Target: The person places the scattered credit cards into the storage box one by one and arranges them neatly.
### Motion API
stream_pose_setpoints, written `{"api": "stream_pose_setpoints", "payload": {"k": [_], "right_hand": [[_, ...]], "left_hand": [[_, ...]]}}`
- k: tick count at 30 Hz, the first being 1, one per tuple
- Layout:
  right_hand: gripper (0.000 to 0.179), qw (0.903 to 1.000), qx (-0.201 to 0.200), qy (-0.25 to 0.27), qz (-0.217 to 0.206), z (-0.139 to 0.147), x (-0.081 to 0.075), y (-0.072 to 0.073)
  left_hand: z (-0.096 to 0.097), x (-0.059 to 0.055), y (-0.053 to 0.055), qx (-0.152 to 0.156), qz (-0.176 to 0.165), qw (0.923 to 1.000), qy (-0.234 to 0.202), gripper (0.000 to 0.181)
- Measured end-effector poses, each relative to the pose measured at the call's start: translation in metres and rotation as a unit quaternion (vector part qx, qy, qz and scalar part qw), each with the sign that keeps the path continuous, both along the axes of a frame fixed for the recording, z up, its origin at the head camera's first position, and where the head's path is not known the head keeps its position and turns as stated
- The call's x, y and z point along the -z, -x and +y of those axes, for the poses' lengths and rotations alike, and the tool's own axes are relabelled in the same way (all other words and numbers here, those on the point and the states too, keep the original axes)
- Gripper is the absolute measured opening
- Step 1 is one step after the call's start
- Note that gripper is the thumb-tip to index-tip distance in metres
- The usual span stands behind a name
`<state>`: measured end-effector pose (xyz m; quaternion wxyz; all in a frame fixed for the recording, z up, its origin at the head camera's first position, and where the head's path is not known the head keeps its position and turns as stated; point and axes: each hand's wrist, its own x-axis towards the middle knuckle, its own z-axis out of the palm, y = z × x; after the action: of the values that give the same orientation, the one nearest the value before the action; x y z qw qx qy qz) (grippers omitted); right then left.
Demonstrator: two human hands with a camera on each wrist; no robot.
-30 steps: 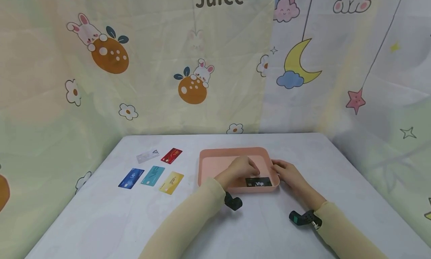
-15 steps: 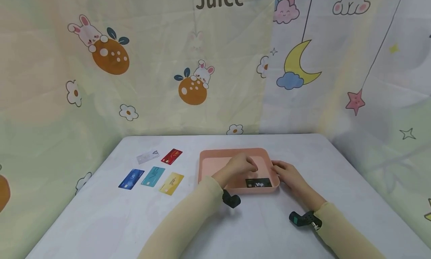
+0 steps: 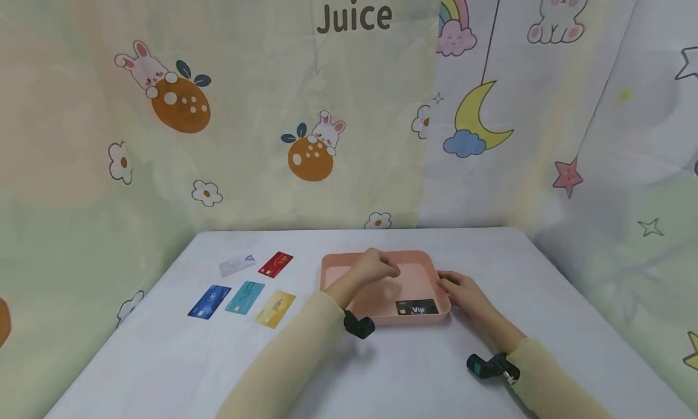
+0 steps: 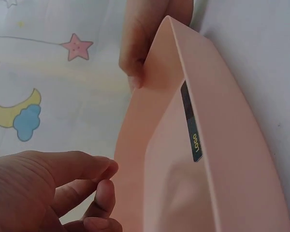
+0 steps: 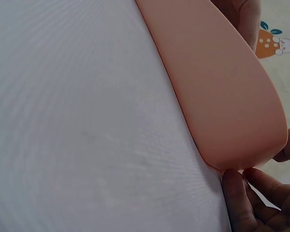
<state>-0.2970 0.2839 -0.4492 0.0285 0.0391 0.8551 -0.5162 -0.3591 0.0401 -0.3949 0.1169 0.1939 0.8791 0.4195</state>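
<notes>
A pink tray [image 3: 357,295] lies on the white table. Inside it, near its front right corner, is a black card [image 3: 417,307] printed "Vip". My left hand [image 3: 368,269] hovers over the tray's left half with fingers bent and the black card clear of them. Between its loosely curled fingertips [image 4: 106,166] nothing shows in the left wrist view. At the tray's right end, my right hand [image 3: 462,290] holds the side. Fingers [image 5: 236,191] touch the outside of the corner in the right wrist view, and another finger reaches the rim.
Left of the tray lie several cards: a whitish card [image 3: 237,265], a red card [image 3: 275,264], a blue card [image 3: 209,302], a teal card [image 3: 245,297] and a yellow card [image 3: 275,309]. Printed cloth walls [image 3: 245,134] surround the table [image 3: 163,358].
My left hand has risen and moved left, away from the black card, which stays put in the tray. The right hand keeps its place. The head view has tilted slightly upward.
</notes>
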Motion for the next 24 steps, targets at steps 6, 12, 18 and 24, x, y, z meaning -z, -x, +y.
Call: {"api": "stream_pose_setpoints", "payload": {"k": [6,12,18,24], "right_hand": [[0.057,0.9999,0.013,-0.007,-0.002,-0.002,0.003,0.0],[0.057,0.9998,0.018,-0.01,-0.001,-0.002,0.002,0.0],[0.057,0.9997,0.022,-0.01,-0.006,-0.002,0.002,-0.002],[0.057,0.9997,0.024,-0.002,-0.006,-0.003,0.001,-0.003]], "left_hand": [[-0.012,-0.001,-0.004,0.0,-0.018,0.9997,-0.015,0.015],[-0.025,-0.004,-0.007,0.002,-0.034,0.9989,-0.034,0.017],[-0.038,-0.005,-0.007,-0.001,-0.038,0.9984,-0.041,0.02],[-0.048,-0.007,-0.004,-0.01,-0.037,0.9985,-0.038,0.022]]}}
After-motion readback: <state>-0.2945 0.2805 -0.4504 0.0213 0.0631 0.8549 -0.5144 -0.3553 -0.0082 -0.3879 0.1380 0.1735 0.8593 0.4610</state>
